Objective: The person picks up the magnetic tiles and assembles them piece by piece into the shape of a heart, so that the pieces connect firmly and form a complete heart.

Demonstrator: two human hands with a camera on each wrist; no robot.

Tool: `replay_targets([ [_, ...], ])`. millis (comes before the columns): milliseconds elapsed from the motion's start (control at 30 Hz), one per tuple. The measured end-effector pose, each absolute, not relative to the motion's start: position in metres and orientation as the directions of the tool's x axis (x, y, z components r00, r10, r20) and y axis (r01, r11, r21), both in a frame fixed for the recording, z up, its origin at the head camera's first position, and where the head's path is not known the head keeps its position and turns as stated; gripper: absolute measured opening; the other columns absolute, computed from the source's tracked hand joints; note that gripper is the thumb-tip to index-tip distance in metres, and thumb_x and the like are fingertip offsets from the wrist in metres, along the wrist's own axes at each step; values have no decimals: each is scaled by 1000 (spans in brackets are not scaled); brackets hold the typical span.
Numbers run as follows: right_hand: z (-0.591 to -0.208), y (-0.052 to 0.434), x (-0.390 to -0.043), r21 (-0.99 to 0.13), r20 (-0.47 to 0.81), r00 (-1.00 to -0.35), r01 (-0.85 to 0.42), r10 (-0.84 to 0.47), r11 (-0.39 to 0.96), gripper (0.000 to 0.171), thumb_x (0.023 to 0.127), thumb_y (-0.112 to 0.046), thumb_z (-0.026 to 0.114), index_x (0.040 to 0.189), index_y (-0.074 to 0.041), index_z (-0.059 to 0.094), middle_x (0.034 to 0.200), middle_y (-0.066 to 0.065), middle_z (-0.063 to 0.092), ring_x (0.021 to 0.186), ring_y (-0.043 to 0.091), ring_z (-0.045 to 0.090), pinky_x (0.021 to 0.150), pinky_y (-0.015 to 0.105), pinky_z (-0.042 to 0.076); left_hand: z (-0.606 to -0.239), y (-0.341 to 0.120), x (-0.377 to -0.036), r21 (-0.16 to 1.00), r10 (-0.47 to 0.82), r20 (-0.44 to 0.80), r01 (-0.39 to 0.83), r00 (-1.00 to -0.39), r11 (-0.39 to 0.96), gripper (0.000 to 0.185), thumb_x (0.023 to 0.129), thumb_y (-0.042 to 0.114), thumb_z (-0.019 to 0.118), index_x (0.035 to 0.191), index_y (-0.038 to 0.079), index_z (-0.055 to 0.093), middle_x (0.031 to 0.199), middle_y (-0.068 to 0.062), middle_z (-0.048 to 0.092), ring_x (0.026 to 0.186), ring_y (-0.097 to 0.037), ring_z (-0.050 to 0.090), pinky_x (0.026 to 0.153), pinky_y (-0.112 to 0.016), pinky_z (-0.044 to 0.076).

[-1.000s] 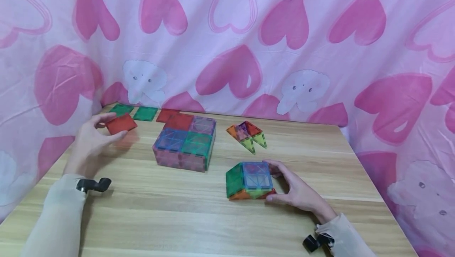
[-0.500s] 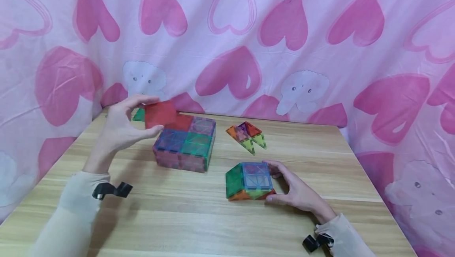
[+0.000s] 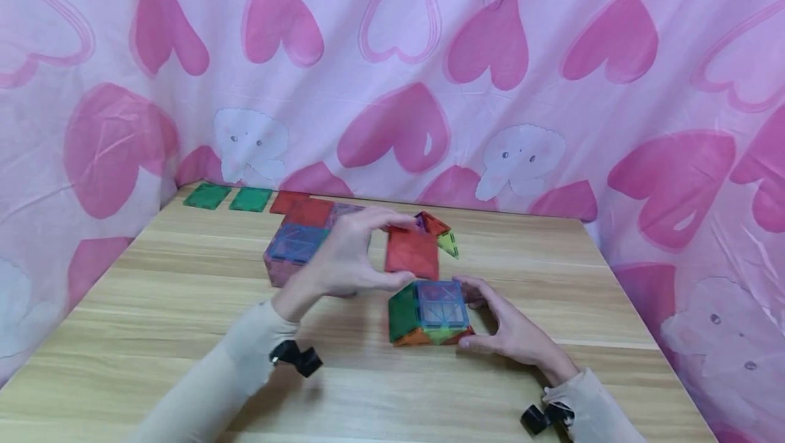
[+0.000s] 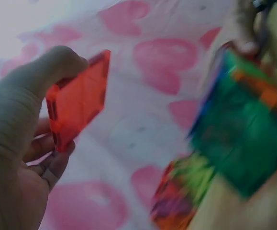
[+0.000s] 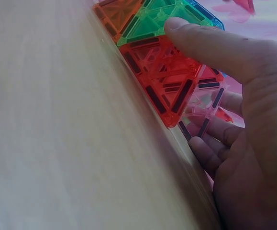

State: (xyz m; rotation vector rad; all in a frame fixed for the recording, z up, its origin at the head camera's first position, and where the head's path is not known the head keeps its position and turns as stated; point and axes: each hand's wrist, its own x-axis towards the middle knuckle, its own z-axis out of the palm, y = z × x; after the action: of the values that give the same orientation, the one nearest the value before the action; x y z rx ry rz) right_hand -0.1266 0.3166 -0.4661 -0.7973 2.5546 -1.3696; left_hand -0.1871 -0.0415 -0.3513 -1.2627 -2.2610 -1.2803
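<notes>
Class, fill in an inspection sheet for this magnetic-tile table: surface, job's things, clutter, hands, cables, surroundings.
Surface: wooden table, pale grain.
Job's things: red square tile held upright just behind the small tile block, which has a blue top and green side.
Clutter: large flat tile box; two green tiles and a red one at the far edge; triangle cluster.
Hands: left hand pinches the red tile; right hand grips the small block.
Cables: nothing seen.
Surroundings: pink heart-print curtain around the table.
</notes>
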Motion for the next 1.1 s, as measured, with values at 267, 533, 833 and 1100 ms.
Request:
replay_targets([
  [267, -463, 318, -126, -854, 97, -861, -329, -500, 402, 101, 92, -23, 94, 171, -30, 31, 163, 0, 53, 148, 22, 53, 123, 20, 36, -373, 26, -175, 591, 686, 420, 753, -594, 290, 80, 82, 35, 98, 149, 6, 66, 139, -6, 74, 125, -18, 65, 102, -36, 61],
  [533, -464, 323, -127, -913, 124, -840, -305, -528, 271, 110, 91, -8, 91, 175, -26, 23, 174, 9, 40, 152, 18, 47, 122, 18, 38, -390, 67, -165, 506, 699, 375, 766, -609, 395, 96, 80, 37, 100, 157, 9, 50, 134, -7, 72, 118, -17, 67, 94, -19, 58],
  [833, -467, 324, -129, -867, 171, -826, -385, -538, 316, 91, 93, -10, 90, 169, -15, 40, 167, 12, 49, 142, 22, 55, 121, 24, 42, -404, 73, -159, 442, 709, 375, 788, -597, 430, 110, 81, 48, 99, 165, 9, 42, 157, -8, 61, 147, -25, 57, 126, -43, 44],
  [1100, -467, 327, -129, -859, 131, -850, -354, -510, 369, 84, 93, -16, 92, 164, -18, 48, 159, 7, 55, 137, 22, 58, 119, 22, 42, -414, 35, -153, 505, 678, 243, 687, -694, 522, 119, 81, 59, 97, 173, 16, 35, 167, -4, 51, 156, -24, 45, 130, -51, 38],
])
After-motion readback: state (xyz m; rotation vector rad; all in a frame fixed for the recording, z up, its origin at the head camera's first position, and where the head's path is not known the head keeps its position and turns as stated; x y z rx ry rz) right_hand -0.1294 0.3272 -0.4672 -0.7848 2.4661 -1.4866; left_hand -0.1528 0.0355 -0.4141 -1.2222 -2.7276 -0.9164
